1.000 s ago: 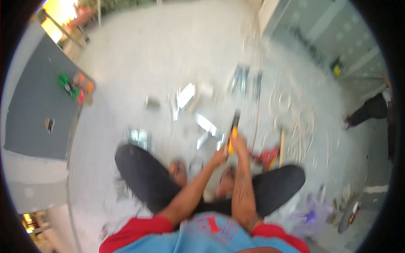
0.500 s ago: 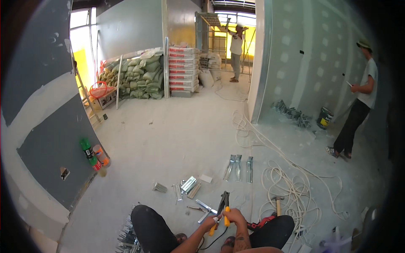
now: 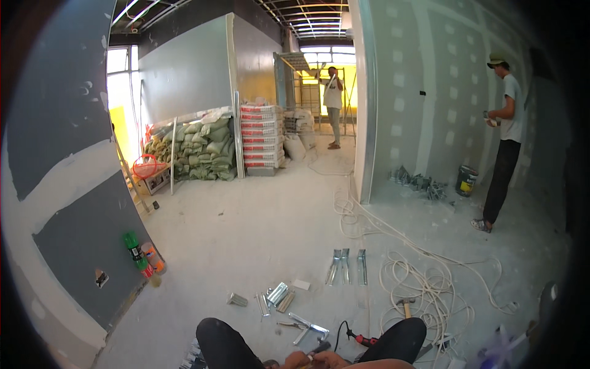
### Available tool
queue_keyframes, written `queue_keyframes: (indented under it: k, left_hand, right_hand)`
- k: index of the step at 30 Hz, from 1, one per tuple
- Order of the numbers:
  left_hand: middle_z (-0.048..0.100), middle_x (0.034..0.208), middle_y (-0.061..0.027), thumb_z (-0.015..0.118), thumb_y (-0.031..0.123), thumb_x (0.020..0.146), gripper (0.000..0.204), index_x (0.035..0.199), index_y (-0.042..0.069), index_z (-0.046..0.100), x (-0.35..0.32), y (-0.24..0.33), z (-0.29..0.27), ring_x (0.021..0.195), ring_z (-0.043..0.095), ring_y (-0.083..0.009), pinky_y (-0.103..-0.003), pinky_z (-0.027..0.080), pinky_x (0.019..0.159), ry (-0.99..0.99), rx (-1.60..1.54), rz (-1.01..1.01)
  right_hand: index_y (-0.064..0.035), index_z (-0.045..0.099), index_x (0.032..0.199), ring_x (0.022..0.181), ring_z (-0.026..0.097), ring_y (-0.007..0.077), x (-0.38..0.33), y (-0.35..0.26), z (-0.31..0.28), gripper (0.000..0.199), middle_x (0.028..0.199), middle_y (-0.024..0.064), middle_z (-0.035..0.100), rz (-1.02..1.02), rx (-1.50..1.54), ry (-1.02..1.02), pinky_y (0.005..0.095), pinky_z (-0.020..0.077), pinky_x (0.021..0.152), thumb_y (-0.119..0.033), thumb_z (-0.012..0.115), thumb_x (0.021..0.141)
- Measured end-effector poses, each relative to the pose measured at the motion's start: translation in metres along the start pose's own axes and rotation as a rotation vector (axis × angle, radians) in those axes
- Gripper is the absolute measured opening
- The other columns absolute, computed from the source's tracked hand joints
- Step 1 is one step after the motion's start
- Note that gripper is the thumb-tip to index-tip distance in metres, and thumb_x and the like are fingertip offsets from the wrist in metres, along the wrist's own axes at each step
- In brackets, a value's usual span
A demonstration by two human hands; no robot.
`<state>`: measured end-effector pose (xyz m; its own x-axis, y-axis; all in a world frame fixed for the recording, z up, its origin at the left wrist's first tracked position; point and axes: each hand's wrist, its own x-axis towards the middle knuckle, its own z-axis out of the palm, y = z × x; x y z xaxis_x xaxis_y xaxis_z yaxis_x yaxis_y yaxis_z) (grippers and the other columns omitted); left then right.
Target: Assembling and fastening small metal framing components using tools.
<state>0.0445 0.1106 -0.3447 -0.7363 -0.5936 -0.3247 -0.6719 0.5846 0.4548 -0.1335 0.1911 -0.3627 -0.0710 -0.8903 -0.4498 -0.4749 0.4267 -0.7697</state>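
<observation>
At the lower edge, between my knees, my left hand [image 3: 297,360] and my right hand [image 3: 329,360] are close together, cut off by the picture's edge. The dark jaws of the snips [image 3: 321,347] poke up from my right hand, which is closed on them; the yellow handles are mostly hidden. My left hand is curled, and what it grips cannot be made out. Just ahead lie bent metal channel pieces [image 3: 305,328] with slim metal pliers [image 3: 287,324] beside them. A red power tool [image 3: 367,340] with a black cord rests by my right knee.
A hammer [image 3: 406,307] and coiled white cable [image 3: 424,283] lie to the right. Cut metal pieces [image 3: 278,291] and three channel strips [image 3: 345,267] are ahead. Bottles [image 3: 136,251] stand at the left wall. One person [image 3: 507,135] stands right, another [image 3: 333,104] farther back by scaffolding.
The view has tilted up. My hands and the snips have drawn back toward me, so the yellow handles barely show. The person at right now stands more upright with hands together.
</observation>
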Motion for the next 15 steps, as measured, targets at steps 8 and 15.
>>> queue_keyframes:
  k: [8,15]
  left_hand:
    - [0.062,0.070,-0.0193,0.067,0.045,0.070,0.039,0.070,0.006,0.067,-0.035,0.012,0.022,0.068,0.061,-0.0363,-0.045,0.049,0.064,0.158,-0.025,0.019]
    - [0.065,0.094,-0.0238,0.066,0.045,0.073,0.042,0.091,0.007,0.069,-0.027,0.010,0.033,0.086,0.064,-0.0370,-0.045,0.050,0.075,-0.042,-0.022,0.021]
  right_hand:
    - [-0.0024,0.069,0.091,0.073,0.064,0.0217,0.017,0.007,0.013,0.032,0.085,0.0120,0.068,0.027,0.051,-0.001,0.0376,0.0517,0.064,-0.029,0.069,0.074]
    - [-0.0044,0.069,0.096,0.080,0.065,0.0224,0.039,0.028,0.038,0.030,0.090,0.0118,0.068,0.024,0.072,-0.015,0.0385,0.0516,0.068,-0.027,0.066,0.076]
